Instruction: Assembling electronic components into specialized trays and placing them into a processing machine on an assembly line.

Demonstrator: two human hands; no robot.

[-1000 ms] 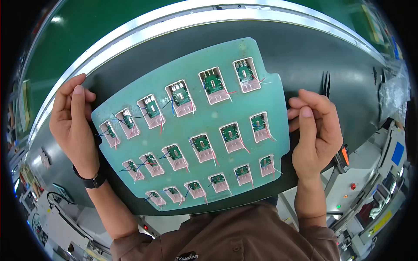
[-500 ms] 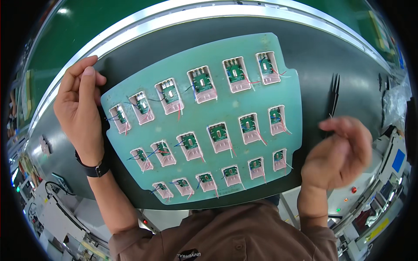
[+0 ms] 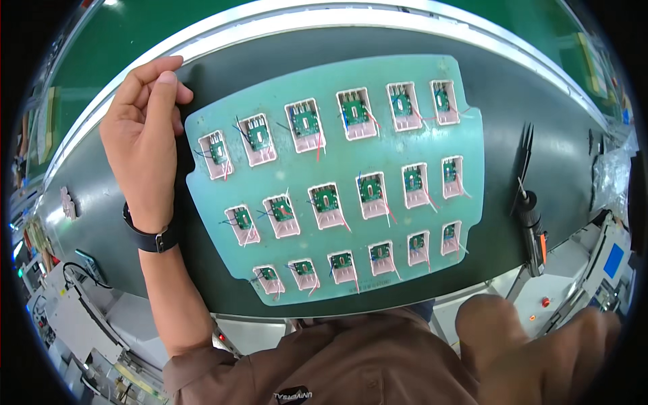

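Note:
A pale green tray point(image 3: 297, 165) lies on the dark bench, with rows of white plastic housings point(image 3: 329, 219) in its openings. Each housing holds a small green circuit board point(image 3: 305, 121) with thin red, white, blue or black wires. Beside the tray's upper left edge, my left hand point(image 3: 143, 131) rests with its fingers curled in and nothing visible between them. My right hand point(image 3: 540, 358) is low at the right, off the bench and near my body. Motion smears its fingers, so whether it holds anything is unclear.
Right of the tray lie black tweezers point(image 3: 525, 152) and a black and orange electric screwdriver point(image 3: 532, 226) by the bench edge. Clear plastic bags point(image 3: 613, 175) sit at the far right. A small pale part point(image 3: 68, 202) lies far left. A white rail point(image 3: 270, 23) runs along the back.
The tray has shifted to the right and slightly away from me, and my left hand has moved the same way. My right hand has dropped toward my body, uncovering the electric screwdriver.

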